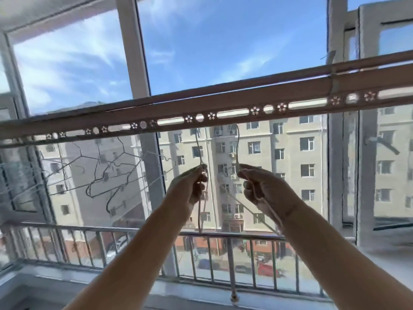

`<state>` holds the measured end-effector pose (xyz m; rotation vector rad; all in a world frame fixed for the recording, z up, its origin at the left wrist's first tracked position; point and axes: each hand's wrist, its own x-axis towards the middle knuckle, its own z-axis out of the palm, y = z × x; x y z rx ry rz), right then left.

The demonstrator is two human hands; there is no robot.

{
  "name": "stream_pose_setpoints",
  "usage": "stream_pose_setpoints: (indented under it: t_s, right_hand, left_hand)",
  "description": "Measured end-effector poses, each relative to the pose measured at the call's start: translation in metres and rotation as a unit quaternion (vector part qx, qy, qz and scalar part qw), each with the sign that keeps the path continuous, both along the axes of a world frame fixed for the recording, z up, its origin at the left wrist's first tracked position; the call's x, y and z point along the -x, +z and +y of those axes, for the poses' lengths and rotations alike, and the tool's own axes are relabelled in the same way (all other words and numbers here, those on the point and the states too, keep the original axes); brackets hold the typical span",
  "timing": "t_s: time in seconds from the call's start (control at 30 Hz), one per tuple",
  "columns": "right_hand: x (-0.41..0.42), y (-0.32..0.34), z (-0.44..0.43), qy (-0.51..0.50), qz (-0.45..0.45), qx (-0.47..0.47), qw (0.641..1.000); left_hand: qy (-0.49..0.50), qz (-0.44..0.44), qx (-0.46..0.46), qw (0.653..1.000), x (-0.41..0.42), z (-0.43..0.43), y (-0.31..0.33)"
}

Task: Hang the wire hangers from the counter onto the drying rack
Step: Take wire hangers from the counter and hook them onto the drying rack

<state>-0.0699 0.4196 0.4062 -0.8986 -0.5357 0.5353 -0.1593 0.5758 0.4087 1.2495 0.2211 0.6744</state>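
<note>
at far left a tangle of hung hangers (105, 173) dangles from the rack (201, 104), their thin wires crossing and hard to count against the building (73, 204) behind. a window post (134, 52) rises behind the rack. the left hand (192, 189) pinches the neck of the left hanger (198, 151), whose hook reaches the rack's underside. near it the right hand (266, 191) grips the right hanger (237, 148) the same way. whether either hook sits in a hole is unclear. both hanger bodies blur out below the hands, before the railing (89, 230).
</note>
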Motion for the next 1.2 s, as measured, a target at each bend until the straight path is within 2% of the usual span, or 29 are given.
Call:
stream_pose_setpoints:
  t_s: [0.23,0.67,1.2]
  right_hand:
    - [-0.001,0.044,0.086,-0.059,-0.091,0.035,0.993]
    - [-0.045,0.043,0.154,-0.157,-0.075,0.045,0.984]
    - [-0.064,0.012,0.163,-0.140,-0.075,0.068,0.985]
  left_hand:
    - [0.026,-0.010,0.016,0.999,-0.016,0.074,0.034]
    - [-0.030,-0.026,-0.004,0.999,-0.052,0.152,0.031]
    - [-0.067,-0.025,0.007,0.997,-0.070,0.186,-0.003]
